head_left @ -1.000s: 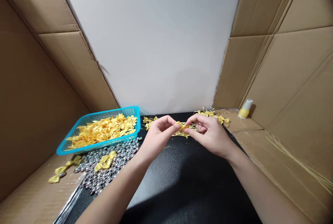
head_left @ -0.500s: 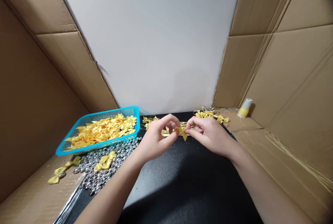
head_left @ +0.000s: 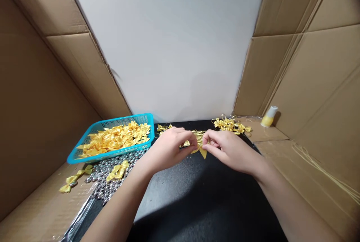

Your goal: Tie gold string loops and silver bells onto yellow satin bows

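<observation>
Yellow bow (head_left: 203,153), just one, is pinched between two hands (head_left: 172,147) (head_left: 228,151).

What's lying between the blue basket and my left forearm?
In the head view, silver beads lie spread between the blue basket and your left forearm, with a small clump of yellow bows on top.

The hands (head_left: 225,150) are partly hiding a yellow bow (head_left: 203,153); the lower edge is cutting off both forearms (head_left: 123,199) and the desk (head_left: 180,185).
</observation>
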Available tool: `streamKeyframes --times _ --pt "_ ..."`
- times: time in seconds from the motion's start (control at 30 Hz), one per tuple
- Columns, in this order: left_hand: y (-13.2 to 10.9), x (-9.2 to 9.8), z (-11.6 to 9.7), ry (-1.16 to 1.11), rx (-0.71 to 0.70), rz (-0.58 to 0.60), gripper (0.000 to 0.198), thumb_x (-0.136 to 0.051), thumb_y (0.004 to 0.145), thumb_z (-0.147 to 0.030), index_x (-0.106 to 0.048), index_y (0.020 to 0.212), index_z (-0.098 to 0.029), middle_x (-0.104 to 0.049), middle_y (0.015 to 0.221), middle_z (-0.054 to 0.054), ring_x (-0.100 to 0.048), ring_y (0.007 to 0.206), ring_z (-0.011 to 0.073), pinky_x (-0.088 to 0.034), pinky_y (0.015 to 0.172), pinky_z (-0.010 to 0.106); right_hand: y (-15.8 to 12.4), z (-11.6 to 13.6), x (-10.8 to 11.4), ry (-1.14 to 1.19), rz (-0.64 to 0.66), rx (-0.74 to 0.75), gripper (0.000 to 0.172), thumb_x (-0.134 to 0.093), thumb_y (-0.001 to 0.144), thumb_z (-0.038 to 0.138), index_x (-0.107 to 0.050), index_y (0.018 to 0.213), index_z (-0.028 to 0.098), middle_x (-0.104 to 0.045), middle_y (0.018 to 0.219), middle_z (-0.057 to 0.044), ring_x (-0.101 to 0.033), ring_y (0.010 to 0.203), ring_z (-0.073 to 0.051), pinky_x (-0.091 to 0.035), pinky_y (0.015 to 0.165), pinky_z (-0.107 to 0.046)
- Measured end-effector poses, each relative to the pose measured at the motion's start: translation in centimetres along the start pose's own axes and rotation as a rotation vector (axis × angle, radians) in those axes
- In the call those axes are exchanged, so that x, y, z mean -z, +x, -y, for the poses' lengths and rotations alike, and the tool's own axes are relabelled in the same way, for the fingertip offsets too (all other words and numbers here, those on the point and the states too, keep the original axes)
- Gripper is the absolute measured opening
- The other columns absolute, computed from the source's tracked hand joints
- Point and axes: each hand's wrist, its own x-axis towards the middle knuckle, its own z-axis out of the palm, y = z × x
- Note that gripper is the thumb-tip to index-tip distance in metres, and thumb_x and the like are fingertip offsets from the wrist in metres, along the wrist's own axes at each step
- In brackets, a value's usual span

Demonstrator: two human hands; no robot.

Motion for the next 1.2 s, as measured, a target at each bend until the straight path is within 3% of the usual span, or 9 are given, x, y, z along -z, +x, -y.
streamKeyframes --times 0.27,0.5,0.67,0.73,0.83,0.93,1.03,1.2 --pt "0.1 0.5 0.0 -0.165 0.190 0.014 0.013 -0.056 0.086 -0.024 -0.063 0.077 -0.019 -0.067 0.075 0.001 -0.056 0.065 0.0128 -0.038 0.060 0.024 0.2 -0.1 -0.2 0.028 0.002 -0.042 0.012 -0.051 0.091 0.026 -0.057 0.082 0.021 -0.054 0.063 0.003 -0.045 0.055 -0.011 -0.032 0.055 -0.024" --pt "0.0 0.6 0.2 -0.290 0.226 0.027 0.015 -0.055 0.087 -0.028 -0.061 0.077 -0.018 -0.061 0.070 -0.002 -0.051 0.063 0.0109 -0.037 0.060 0.023 0.1 0.3 0.0 0.067 0.007 -0.051 0.013 -0.052 0.090 0.026 -0.056 0.080 0.020 -0.051 0.061 0.004 -0.044 0.053 -0.010 -0.031 0.054 -0.024" --pt "0.1 0.6 -0.1 -0.365 0.236 -0.014 0.018 -0.054 0.089 -0.031 -0.060 0.079 -0.017 -0.059 0.070 -0.001 -0.051 0.066 0.0113 -0.037 0.061 0.022 0.1 0.0 -0.2 0.286 -0.036 -0.079 0.009 -0.052 0.089 0.028 -0.055 0.091 0.020 -0.045 0.061 0.006 -0.041 0.053 -0.010 -0.032 0.052 -0.023" --pt "0.1 0.5 -0.4 -0.356 0.236 -0.055 0.019 -0.054 0.089 -0.032 -0.059 0.079 -0.017 -0.059 0.070 -0.001 -0.050 0.065 0.0111 -0.037 0.060 0.022 0.3 -0.3 -0.3 0.380 -0.046 -0.101 0.016 -0.055 0.088 0.032 -0.057 0.097 0.019 -0.041 0.061 0.006 -0.038 0.054 -0.010 -0.032 0.052 -0.023" --pt "0.0 0.5 -0.6 -0.301 0.241 -0.084 0.019 -0.053 0.090 -0.032 -0.059 0.080 -0.016 -0.059 0.069 -0.002 -0.049 0.063 0.0104 -0.035 0.059 0.022 0.7 -0.7 -0.7 0.491 -0.029 -0.106 0.021 -0.055 0.088 0.038 -0.060 0.087 0.017 -0.047 0.066 0.003 -0.040 0.058 -0.010 -0.033 0.054 -0.023" --pt "-0.1 0.5 -0.5 -0.270 0.234 -0.014 0.019 -0.051 0.091 -0.031 -0.058 0.081 -0.017 -0.060 0.074 -0.001 -0.049 0.066 0.0107 -0.037 0.062 0.023 0.9 -0.7 -0.9 0.555 -0.042 -0.099 0.025 -0.054 0.088 0.038 -0.059 0.078 0.016 -0.051 0.068 0.001 -0.041 0.058 -0.010 -0.032 0.052 -0.023" --pt "-0.1 0.8 0.0 -0.292 0.216 0.130 0.024 -0.047 0.093 -0.035 -0.056 0.081 -0.017 -0.059 0.075 -0.001 -0.048 0.067 0.0113 -0.036 0.062 0.023 0.9 -0.6 -0.9 0.545 -0.020 -0.114 0.025 -0.057 0.086 0.039 -0.058 0.076 0.017 -0.043 0.061 0.005 -0.034 0.052 -0.008 -0.026 0.048 -0.022" --pt "0.0 0.7 0.7 -0.469 0.118 0.290 0.028 -0.038 0.097 -0.039 -0.049 0.080 -0.018 -0.053 0.074 -0.001 -0.045 0.066 0.0113 -0.037 0.062 0.023 0.5 -0.5 -0.6 0.556 0.048 -0.092 0.028 -0.060 0.084 0.043 -0.056 0.075 0.017 -0.039 0.058 0.007 -0.031 0.051 -0.007 -0.025 0.047 -0.022"
